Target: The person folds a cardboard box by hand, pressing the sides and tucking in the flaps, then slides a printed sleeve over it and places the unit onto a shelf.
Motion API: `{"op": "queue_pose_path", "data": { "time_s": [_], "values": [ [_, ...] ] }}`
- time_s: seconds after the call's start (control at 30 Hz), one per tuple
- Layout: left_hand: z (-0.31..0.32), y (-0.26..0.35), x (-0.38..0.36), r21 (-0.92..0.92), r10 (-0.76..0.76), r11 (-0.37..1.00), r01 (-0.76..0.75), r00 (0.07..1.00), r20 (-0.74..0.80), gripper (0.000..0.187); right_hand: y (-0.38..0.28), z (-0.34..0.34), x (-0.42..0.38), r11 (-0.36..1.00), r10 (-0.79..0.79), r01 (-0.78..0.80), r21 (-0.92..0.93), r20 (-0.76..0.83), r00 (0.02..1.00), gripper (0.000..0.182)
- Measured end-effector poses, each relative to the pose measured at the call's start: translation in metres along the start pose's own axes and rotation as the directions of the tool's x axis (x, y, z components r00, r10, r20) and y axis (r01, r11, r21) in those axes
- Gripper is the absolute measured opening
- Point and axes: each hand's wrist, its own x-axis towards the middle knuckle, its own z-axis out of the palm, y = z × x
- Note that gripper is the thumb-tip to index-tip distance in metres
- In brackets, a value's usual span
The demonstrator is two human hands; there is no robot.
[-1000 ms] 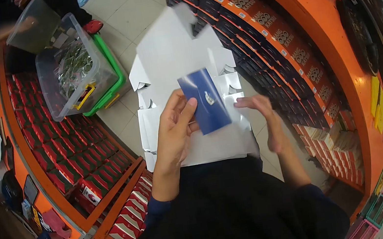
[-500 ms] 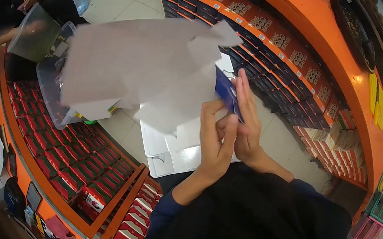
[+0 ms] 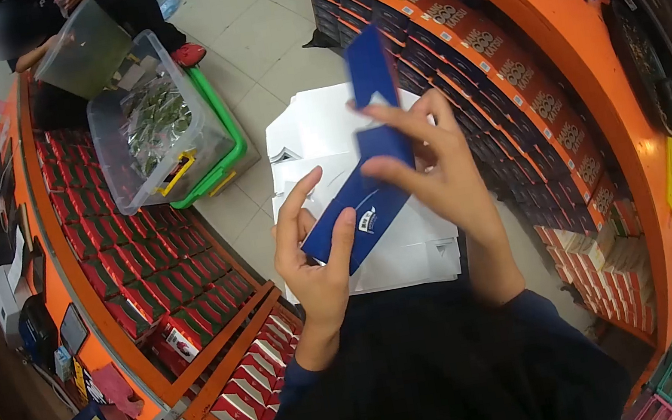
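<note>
A blue cardboard box, partly folded with a small white logo at its lower end, is held at an angle in front of me. My left hand grips its lower left end, thumb across the blue face. On the upper part lies my right hand, thumb and index finger pressed around the cardboard near a bend; its fingertips are slightly blurred. Beneath the box, a stack of flat white cardboard blanks rests in front of my body.
Rows of dark boxes with orange tops fill the shelf on the right. Red and green boxes are packed on the left. Ahead left stands a clear plastic tub on a green lid. A seated person is behind it.
The large pale sheet that spread out before me is now turned and folded, with its blue side showing. My hands were close together and are now apart along the box.
</note>
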Motion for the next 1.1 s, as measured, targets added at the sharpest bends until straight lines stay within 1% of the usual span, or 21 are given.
{"op": "queue_pose_path", "data": {
  "time_s": [0.07,0.13,0.2,0.27,0.33,0.4,0.53,0.6,0.63,0.67,0.73,0.77,0.83,0.87,0.9,0.93,0.97,1.0,1.03,1.07,1.1],
  "values": [
    [0.002,-0.004,0.002,-0.243,-0.068,0.967,0.072,0.997,0.024,0.046,-0.016,-0.001,0.001,0.998,-0.016,0.019,-0.057,0.061,0.998,0.045],
    [0.004,-0.008,0.006,-0.285,-0.047,0.957,0.045,0.999,-0.002,0.046,-0.019,-0.001,0.0,0.999,-0.002,0.01,-0.041,0.195,0.981,0.041],
    [0.005,-0.007,0.009,-0.357,-0.087,0.931,0.075,0.996,-0.019,0.045,-0.01,0.005,-0.001,0.998,-0.055,0.058,-0.025,0.123,0.991,0.034],
    [0.008,-0.005,0.007,-0.359,-0.105,0.929,0.095,0.994,-0.008,0.044,0.0,0.011,-0.003,0.993,0.053,-0.052,0.106,-0.014,0.998,0.03],
    [0.012,-0.004,0.006,-0.361,-0.121,0.926,0.112,0.993,-0.001,0.043,0.001,0.013,-0.007,0.989,0.029,-0.022,0.144,-0.047,0.998,0.03],
    [0.015,-0.004,0.004,-0.404,-0.161,0.903,0.145,0.987,-0.007,0.043,-0.007,0.013,-0.011,0.995,0.094,-0.096,0.0,-0.217,0.972,0.032],
    [0.02,-0.011,0.003,-0.404,-0.172,0.904,0.139,0.984,-0.044,0.041,0.002,0.015,-0.017,0.991,0.099,-0.116,-0.066,-0.218,0.971,0.035],
    [0.018,-0.011,0.003,-0.423,-0.178,0.893,0.155,0.984,-0.016,0.042,0.013,0.013,-0.016,0.986,-0.165,0.161,-0.052,-0.093,0.982,0.034],
    [0.017,-0.011,0.003,-0.422,-0.18,0.893,0.156,0.983,-0.018,0.042,0.017,0.014,-0.015,0.972,-0.232,0.234,0.007,-0.086,0.969,0.033],
    [0.015,-0.011,0.003,-0.434,-0.163,0.889,0.149,0.987,0.006,0.044,0.013,0.009,-0.015,0.972,-0.232,0.233,0.008,-0.085,0.969,0.033],
    [0.013,-0.013,0.002,-0.444,-0.144,0.885,0.142,0.989,0.028,0.045,0.002,-0.005,-0.015,0.969,-0.227,0.238,-0.071,0.14,0.964,0.032],
    [0.014,-0.017,0.002,-0.5,-0.142,0.854,0.143,0.989,0.04,0.047,0.005,-0.008,-0.016,0.946,-0.3,0.319,-0.053,0.223,0.927,0.032],
    [0.012,-0.019,0.003,-0.552,-0.14,0.821,0.144,0.989,0.049,0.049,0.003,-0.015,-0.018,0.968,-0.245,0.251,0.017,0.282,0.927,0.036],
    [0.009,-0.021,0.007,-0.577,-0.095,0.807,0.123,0.992,0.079,0.05,-0.001,-0.018,-0.019,0.981,-0.193,0.176,0.081,0.341,0.92,0.04],
    [0.007,-0.02,0.01,-0.602,-0.047,0.792,0.101,0.993,0.105,0.052,-0.006,-0.022,-0.018,0.98,-0.198,0.18,0.083,0.343,0.918,0.04],
    [0.005,-0.015,0.011,-0.601,-0.045,0.794,0.096,0.994,0.099,0.052,-0.013,-0.027,-0.015,0.967,-0.201,0.244,-0.077,0.357,0.912,0.045],
    [0.002,-0.008,0.012,-0.507,0.002,0.86,0.065,0.992,0.129,0.05,-0.017,-0.03,-0.015,0.925,-0.201,0.301,-0.234,0.371,0.907,0.05],
    [0.001,-0.001,0.013,-0.408,0.044,0.913,0.027,0.986,0.164,0.048,-0.02,-0.032,-0.015,0.924,-0.206,0.305,-0.231,0.373,0.905,0.05],
    [0.001,0.0,0.015,-0.406,0.046,0.913,0.023,0.986,0.16,0.048,-0.021,-0.034,-0.015,0.926,-0.178,0.272,-0.261,0.335,0.925,0.056],
    [0.004,0.002,0.02,-0.324,0.166,0.936,-0.141,0.985,0.051,0.056,-0.022,-0.036,-0.014,0.927,-0.151,0.238,-0.291,0.292,0.945,0.062],
    [0.008,0.004,0.026,-0.224,0.294,0.928,-0.297,0.955,-0.048,0.064,-0.018,-0.044,-0.01,0.902,-0.256,0.329,-0.279,0.268,0.929,0.069]
  ]
}}
